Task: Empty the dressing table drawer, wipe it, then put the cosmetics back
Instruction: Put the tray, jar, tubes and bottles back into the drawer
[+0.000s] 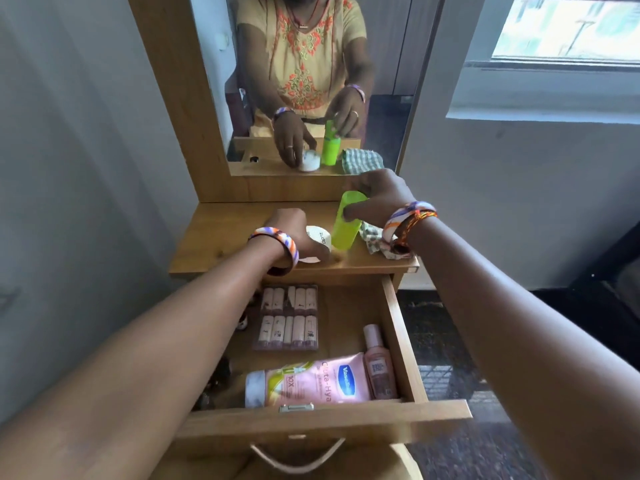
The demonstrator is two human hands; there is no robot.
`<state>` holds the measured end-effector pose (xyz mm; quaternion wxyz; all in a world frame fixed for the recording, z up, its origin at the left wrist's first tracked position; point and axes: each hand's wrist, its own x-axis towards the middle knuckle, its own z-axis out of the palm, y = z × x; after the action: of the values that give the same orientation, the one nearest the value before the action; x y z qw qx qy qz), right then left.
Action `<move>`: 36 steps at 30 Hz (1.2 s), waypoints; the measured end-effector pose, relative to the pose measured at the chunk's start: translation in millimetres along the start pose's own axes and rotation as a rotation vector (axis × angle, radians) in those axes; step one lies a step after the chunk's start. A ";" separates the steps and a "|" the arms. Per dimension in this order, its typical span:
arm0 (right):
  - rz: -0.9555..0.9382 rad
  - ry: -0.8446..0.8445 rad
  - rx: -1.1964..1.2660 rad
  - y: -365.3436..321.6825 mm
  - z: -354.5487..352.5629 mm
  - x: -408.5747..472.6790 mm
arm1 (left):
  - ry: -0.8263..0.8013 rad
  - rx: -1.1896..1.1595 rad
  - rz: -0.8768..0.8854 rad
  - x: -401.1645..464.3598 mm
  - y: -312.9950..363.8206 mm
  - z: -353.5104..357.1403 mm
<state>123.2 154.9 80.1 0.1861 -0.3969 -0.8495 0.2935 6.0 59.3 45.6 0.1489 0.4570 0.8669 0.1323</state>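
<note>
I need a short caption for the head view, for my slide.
Hands place a green bottle and white jar on the tabletop above the open drawer.

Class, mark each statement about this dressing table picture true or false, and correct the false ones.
1. The right hand grips the green bottle. True.
2. The drawer is shut. False: it is pulled open.
3. The pink lotion tube lies in the drawer. True.
4. The checked cloth lies in the drawer. False: it is on the tabletop.
5. The left hand holds a white jar. True.
</note>
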 end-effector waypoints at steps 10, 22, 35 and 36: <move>-0.123 -0.368 -0.385 2.8 -8.2 -66.1 | -0.341 -0.059 0.162 -69.7 -17.7 35.0; -0.035 -0.198 -0.466 53.7 55.4 -81.9 | -0.100 0.050 0.032 -39.9 -5.7 110.1; -0.114 -0.092 -0.538 63.4 75.3 -90.9 | -0.006 0.046 0.038 -9.8 -3.7 133.8; -0.098 -0.099 -0.550 65.0 76.1 -90.0 | -0.017 0.035 0.046 -8.1 -2.3 134.7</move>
<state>173.6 91.1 -27.2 0.0436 -0.3760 -0.9235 0.0619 59.7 63.9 -78.1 0.1451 0.4803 0.8571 0.1167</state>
